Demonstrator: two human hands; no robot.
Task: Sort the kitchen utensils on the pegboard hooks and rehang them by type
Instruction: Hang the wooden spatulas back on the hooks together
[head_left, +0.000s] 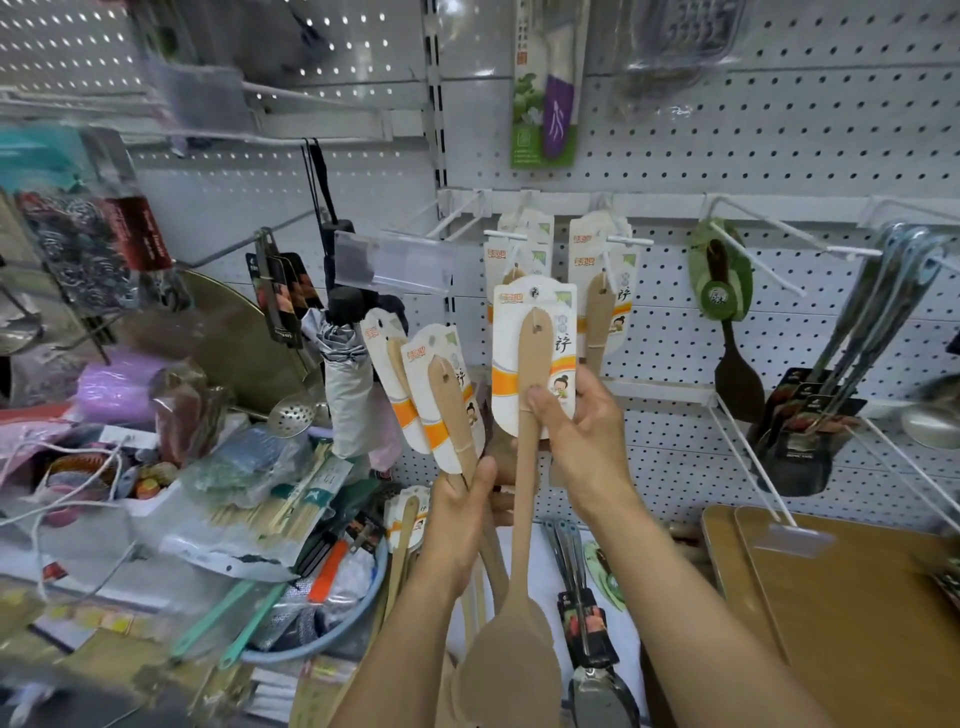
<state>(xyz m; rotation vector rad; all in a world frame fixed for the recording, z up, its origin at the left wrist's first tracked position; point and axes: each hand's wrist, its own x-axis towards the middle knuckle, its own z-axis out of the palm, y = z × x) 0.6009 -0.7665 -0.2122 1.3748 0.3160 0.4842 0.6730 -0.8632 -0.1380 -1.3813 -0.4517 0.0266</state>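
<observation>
My right hand (574, 431) pinches a wooden spatula (524, 467) by its white and orange card, holding it upright just below two white pegboard hooks (506, 236) that carry more carded wooden spatulas (597, 291). My left hand (460, 514) grips a bunch of two or three similar carded wooden spatulas (441, 395) by their handles, left of the right hand. A dark spatula on a green card (722, 275) hangs on a hook to the right. Several metal ladles and turners (878, 322) hang at the far right.
A white pegboard (779, 156) fills the wall. Folded umbrellas (345, 358) and carded tools hang at centre left. A cluttered pile of packets, chopsticks and a blue basin (332, 634) lies lower left. Wooden cutting boards (852, 597) lean lower right. An empty long hook (748, 467) juts out.
</observation>
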